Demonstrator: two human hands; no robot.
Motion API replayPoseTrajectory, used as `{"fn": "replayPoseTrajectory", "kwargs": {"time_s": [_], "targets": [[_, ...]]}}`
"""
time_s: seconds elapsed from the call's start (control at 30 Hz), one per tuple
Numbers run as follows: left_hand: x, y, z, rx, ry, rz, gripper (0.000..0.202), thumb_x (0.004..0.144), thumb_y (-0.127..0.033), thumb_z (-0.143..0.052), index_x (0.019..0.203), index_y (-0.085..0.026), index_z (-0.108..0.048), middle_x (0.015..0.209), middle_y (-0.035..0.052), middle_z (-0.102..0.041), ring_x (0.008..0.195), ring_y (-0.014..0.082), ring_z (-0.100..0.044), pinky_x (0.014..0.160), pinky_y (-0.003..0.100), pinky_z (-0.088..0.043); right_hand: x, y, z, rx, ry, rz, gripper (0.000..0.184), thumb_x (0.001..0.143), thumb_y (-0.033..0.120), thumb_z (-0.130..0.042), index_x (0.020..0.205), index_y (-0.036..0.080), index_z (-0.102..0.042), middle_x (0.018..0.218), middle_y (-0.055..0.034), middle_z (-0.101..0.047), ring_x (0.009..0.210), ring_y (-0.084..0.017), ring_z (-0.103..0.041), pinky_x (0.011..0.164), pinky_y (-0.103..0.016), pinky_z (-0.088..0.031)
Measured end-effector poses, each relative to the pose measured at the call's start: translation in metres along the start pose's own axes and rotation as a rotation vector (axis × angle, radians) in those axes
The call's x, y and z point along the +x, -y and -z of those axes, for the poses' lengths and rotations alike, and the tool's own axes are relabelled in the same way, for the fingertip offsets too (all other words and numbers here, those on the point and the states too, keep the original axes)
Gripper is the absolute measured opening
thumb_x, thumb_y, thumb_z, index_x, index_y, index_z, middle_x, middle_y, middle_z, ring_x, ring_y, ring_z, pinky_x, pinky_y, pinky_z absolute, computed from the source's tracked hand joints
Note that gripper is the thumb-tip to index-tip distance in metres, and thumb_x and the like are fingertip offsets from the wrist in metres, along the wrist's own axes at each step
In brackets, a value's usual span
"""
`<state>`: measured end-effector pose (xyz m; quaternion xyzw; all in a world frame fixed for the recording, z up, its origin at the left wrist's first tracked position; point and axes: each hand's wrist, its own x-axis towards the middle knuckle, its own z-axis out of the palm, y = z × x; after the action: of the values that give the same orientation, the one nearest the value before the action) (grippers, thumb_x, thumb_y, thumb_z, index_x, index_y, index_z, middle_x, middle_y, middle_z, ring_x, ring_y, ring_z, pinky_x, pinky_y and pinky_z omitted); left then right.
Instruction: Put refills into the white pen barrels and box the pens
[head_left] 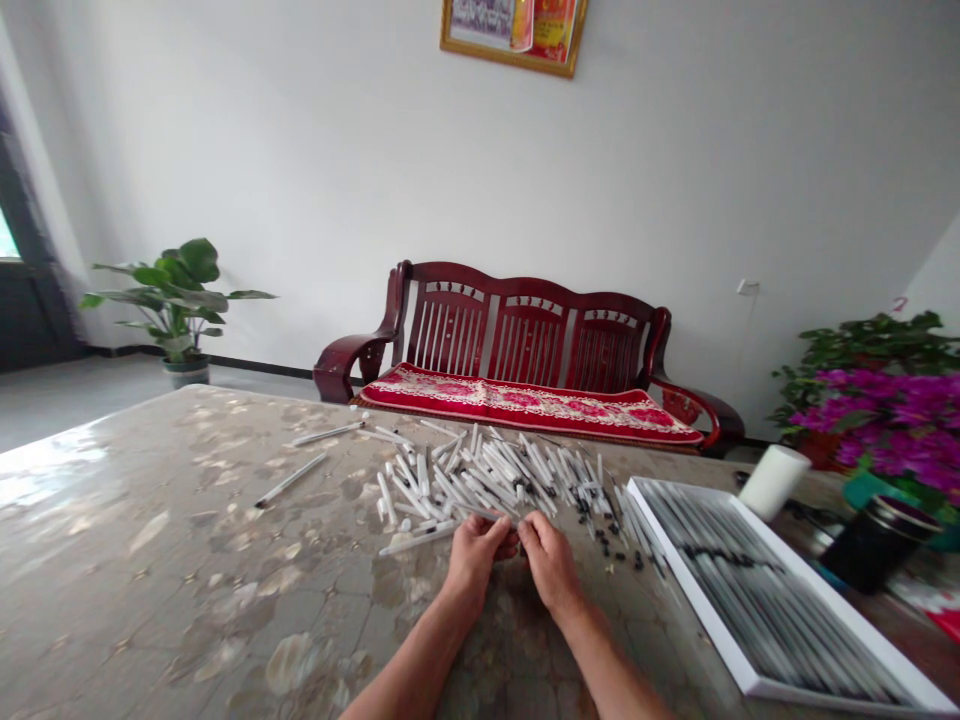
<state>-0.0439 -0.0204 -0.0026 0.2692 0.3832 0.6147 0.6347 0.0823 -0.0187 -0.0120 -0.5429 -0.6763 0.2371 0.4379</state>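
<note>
My left hand (474,558) is closed on a thin, pale pen (491,515), much of it hidden by the fingers. At the other end of this pen, the fingertips of my right hand (551,562) are pinched together; whether they hold a separate small part there I cannot make out. Just beyond both hands spreads a heap of white and clear pen parts (480,470). Small black pieces (619,556) lie loose to the right of my right hand. One pale pen (417,539) lies beside my left hand.
A white open box (731,640) at the right holds rows of pens with dark middles. Behind it are a white roll (774,482), a dark cup (877,543) and purple flowers (889,425). Single pens (291,480) lie left on the patterned table (187,600). A wooden bench (532,340) stands beyond.
</note>
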Motion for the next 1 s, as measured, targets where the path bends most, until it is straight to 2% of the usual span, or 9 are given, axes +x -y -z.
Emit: {"fn": "replayPoseTrajectory", "kwargs": {"time_s": [0.1, 0.27, 0.4, 0.6, 0.73, 0.8, 0.9, 1.0], "targets": [[0.0, 0.0, -0.001, 0.017, 0.0, -0.002, 0.043, 0.046, -0.042, -0.09, 0.066, -0.014, -0.064, 0.054, -0.0005, -0.066, 0.05, 0.0125, -0.062, 0.05, 0.023, -0.051, -0.001, 0.0, 0.0, -0.04, -0.005, -0.048, 0.041, 0.094, 0.051, -0.035, 0.071, 0.024, -0.056, 0.064, -0.0013, -0.065, 0.063, -0.018, -0.061, 0.058, -0.026, -0.039], [-0.001, 0.0, -0.001, 0.032, -0.01, -0.017, 0.042, 0.047, -0.043, -0.09, 0.066, -0.014, -0.065, 0.055, 0.0003, -0.066, 0.052, 0.0129, -0.063, 0.052, 0.023, -0.051, -0.002, 0.002, 0.002, -0.017, -0.007, -0.005, 0.032, 0.092, 0.048, -0.039, 0.077, 0.024, -0.055, 0.068, 0.0005, -0.065, 0.065, -0.016, -0.059, 0.059, -0.025, -0.038], [-0.003, 0.0, 0.0, 0.053, 0.035, -0.038, 0.042, 0.049, -0.044, -0.088, 0.066, -0.013, -0.065, 0.053, 0.0008, -0.065, 0.049, 0.0122, -0.061, 0.05, 0.023, -0.05, -0.001, 0.002, 0.001, -0.016, -0.012, -0.032, 0.036, 0.091, 0.049, -0.038, 0.07, 0.023, -0.052, 0.059, 0.0026, -0.058, 0.058, -0.015, -0.053, 0.056, -0.025, -0.034], [-0.005, -0.001, -0.001, 0.068, 0.048, -0.059, 0.04, 0.051, -0.042, -0.088, 0.067, -0.014, -0.065, 0.054, 0.0, -0.065, 0.049, 0.0115, -0.06, 0.051, 0.023, -0.05, 0.001, 0.004, -0.002, 0.136, -0.018, -0.142, 0.04, 0.087, 0.054, -0.04, 0.063, 0.024, -0.051, 0.054, 0.0019, -0.053, 0.054, -0.016, -0.05, 0.053, -0.028, -0.037], [-0.007, -0.001, -0.003, 0.086, 0.075, -0.071, 0.038, 0.051, -0.041, -0.088, 0.067, -0.015, -0.065, 0.055, -0.0001, -0.065, 0.052, 0.0131, -0.061, 0.053, 0.024, -0.051, -0.002, 0.013, 0.001, 0.337, 0.022, -0.308, 0.039, 0.084, 0.057, -0.043, 0.06, 0.026, -0.046, 0.047, 0.0046, -0.044, 0.04, -0.013, -0.037, 0.04, -0.027, -0.03], [-0.006, -0.002, -0.003, 0.085, 0.108, -0.032, 0.036, 0.054, -0.038, -0.088, 0.071, -0.015, -0.066, 0.061, 0.0009, -0.068, 0.055, 0.0136, -0.063, 0.056, 0.024, -0.052, -0.002, 0.015, 0.005, 0.429, 0.009, -0.362, 0.037, 0.083, 0.056, -0.045, 0.062, 0.025, -0.046, 0.046, 0.0058, -0.043, 0.038, -0.011, -0.033, 0.037, -0.025, -0.026], [-0.004, -0.007, 0.0, 0.066, 0.143, 0.132, 0.028, 0.065, -0.035, -0.082, 0.076, -0.014, -0.067, 0.067, 0.003, -0.07, 0.053, 0.0096, -0.061, 0.051, 0.019, -0.048, 0.0, 0.01, 0.014, 0.535, -0.01, -0.359, 0.037, 0.082, 0.051, -0.047, 0.057, 0.024, -0.042, 0.044, 0.0077, -0.039, 0.036, -0.009, -0.029, 0.036, -0.023, -0.021], [-0.004, -0.014, 0.004, 0.069, 0.232, 0.377, 0.033, 0.079, -0.044, -0.068, 0.072, -0.012, -0.067, 0.057, 0.0028, -0.065, 0.038, 0.0043, -0.047, 0.034, 0.014, -0.027, 0.003, 0.004, 0.021, 0.567, 0.003, -0.317, 0.038, 0.08, 0.047, -0.047, 0.052, 0.024, -0.037, 0.041, 0.0088, -0.034, 0.035, -0.008, -0.027, 0.036, -0.022, -0.019]]}}
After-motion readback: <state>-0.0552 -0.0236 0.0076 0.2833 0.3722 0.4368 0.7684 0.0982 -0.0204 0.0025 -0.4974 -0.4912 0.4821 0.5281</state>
